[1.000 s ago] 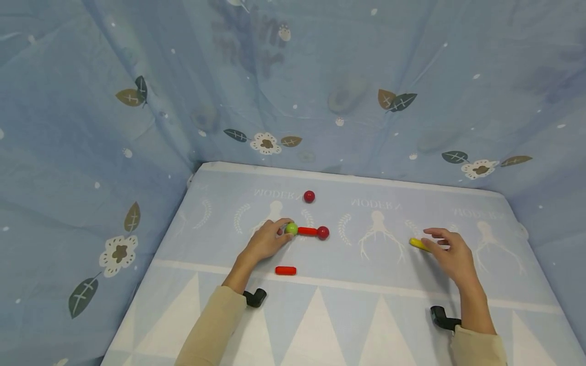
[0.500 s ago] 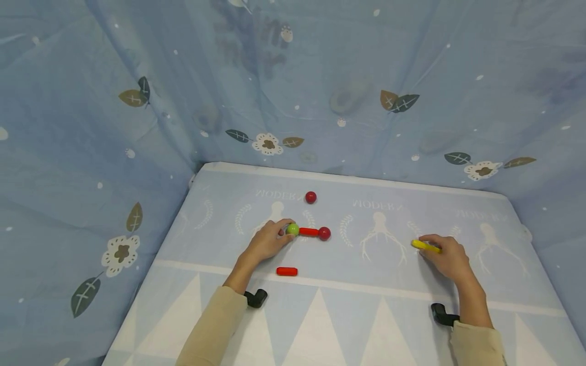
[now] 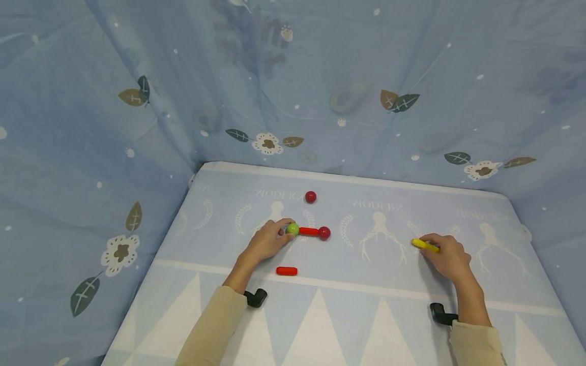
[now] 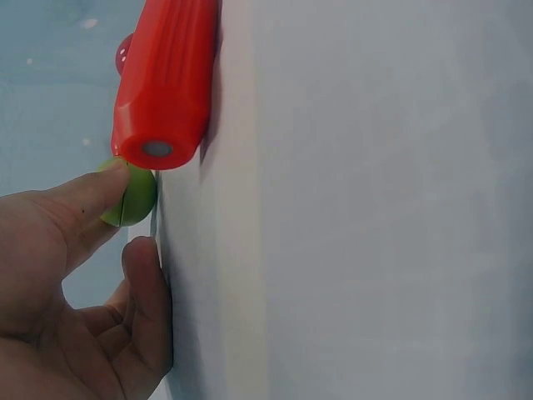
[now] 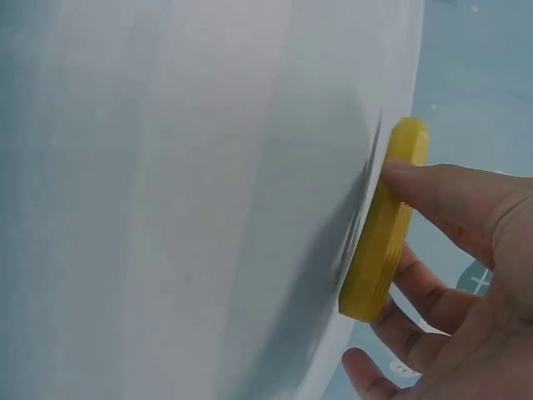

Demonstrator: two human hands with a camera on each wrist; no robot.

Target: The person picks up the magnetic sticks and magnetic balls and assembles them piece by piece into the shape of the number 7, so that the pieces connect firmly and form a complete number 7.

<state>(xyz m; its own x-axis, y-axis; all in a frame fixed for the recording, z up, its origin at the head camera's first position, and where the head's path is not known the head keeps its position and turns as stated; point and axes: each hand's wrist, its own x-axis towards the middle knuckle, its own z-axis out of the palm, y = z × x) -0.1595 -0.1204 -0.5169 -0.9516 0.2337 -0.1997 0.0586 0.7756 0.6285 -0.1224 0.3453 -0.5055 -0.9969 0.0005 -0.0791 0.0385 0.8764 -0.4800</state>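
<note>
My left hand (image 3: 267,240) pinches a green ball (image 3: 292,230) between thumb and fingers. A red rod (image 3: 309,232) runs from the green ball to a dark red ball (image 3: 324,233), the three lying in a row on the table. On the right, my right hand (image 3: 449,256) grips a yellow rod (image 3: 425,245) by its side; in the right wrist view the yellow rod (image 5: 385,225) is ridged, with the thumb over its upper half. A loose red rod (image 3: 286,271) lies nearer me; its end with a grey metal-looking disc (image 4: 156,148) shows large in the left wrist view.
Another dark red ball (image 3: 311,196) sits farther back on the table. The table (image 3: 348,264) has a pale blue and white patterned cover. Blue printed fabric (image 3: 320,101) hangs behind and at both sides. A black wrist mount (image 3: 443,315) sticks out by the right forearm.
My right hand has come down over the yellow rod, and its fingers have gone from loosely spread to gripping it. The left hand keeps its hold on the green ball.
</note>
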